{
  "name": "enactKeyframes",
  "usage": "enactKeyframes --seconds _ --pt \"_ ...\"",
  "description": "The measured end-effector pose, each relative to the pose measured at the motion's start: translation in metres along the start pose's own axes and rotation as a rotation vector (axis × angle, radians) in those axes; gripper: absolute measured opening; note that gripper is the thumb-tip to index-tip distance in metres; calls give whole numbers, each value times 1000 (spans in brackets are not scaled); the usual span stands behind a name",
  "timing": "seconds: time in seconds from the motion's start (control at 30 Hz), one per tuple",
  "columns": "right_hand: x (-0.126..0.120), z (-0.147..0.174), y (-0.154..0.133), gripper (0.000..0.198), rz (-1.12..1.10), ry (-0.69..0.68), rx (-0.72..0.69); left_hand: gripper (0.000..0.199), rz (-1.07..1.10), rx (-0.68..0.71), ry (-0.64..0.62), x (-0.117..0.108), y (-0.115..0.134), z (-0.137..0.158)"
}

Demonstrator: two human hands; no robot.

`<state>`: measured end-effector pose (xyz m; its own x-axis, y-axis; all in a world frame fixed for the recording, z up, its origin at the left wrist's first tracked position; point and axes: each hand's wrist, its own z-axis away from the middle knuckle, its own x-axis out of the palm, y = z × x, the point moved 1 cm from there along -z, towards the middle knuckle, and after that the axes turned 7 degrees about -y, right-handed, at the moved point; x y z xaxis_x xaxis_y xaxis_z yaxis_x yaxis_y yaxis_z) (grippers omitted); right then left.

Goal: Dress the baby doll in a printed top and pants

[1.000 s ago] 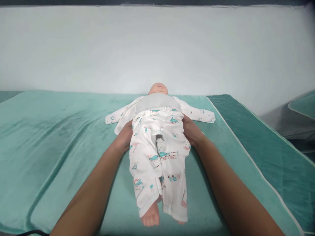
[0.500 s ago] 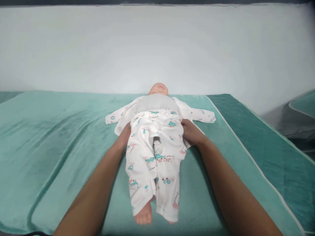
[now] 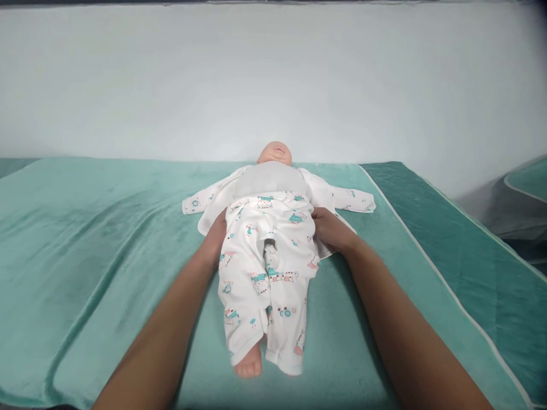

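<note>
A baby doll [image 3: 274,154] lies on its back, head at the far end and feet toward me. White printed trousers [image 3: 243,267] cover its legs up to the belly, with an open slit at the crotch. At the left side of the waist, my left hand [image 3: 217,230] is closed on the trousers; cloth hides its fingertips. My right hand [image 3: 331,228] grips the trousers at the opposite side, fingers curled in by the waistband. An open white jacket [image 3: 222,196] with outstretched sleeves lies around the doll's grey torso [image 3: 273,177]. One bare foot [image 3: 249,364] shows below a trouser leg.
A light green blanket [image 3: 106,239] with several creases lies under the doll. Darker green cloth [image 3: 482,273] borders it on the right. Behind the far edge rises a pale wall [image 3: 273,74]. Another green-covered surface [image 3: 532,179] stands at the far right.
The trouser legs and the doll's feet have shifted slightly up and to the left. My right hand has moved slightly inward at the waist. Both hands stay on the trousers.
</note>
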<state>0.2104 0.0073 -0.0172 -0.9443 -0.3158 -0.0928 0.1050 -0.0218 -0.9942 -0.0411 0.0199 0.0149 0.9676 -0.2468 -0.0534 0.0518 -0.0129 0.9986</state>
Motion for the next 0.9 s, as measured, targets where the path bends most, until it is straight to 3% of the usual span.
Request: enactKeyframes --seconds 0.23,0.5,0.7,0.9 --pt "-3 1 5 10 -97 -28 -20 28 -105 16 48 -2 1 0" --pt "-2 2 -1 8 29 -28 -28 28 -46 63 10 0 1 4" --pt "4 0 -1 11 -23 113 -46 26 -200 71 94 -5 -4 -1" --pt "10 0 -10 8 103 278 -203 19 -180 87 88 -4 0 -3"
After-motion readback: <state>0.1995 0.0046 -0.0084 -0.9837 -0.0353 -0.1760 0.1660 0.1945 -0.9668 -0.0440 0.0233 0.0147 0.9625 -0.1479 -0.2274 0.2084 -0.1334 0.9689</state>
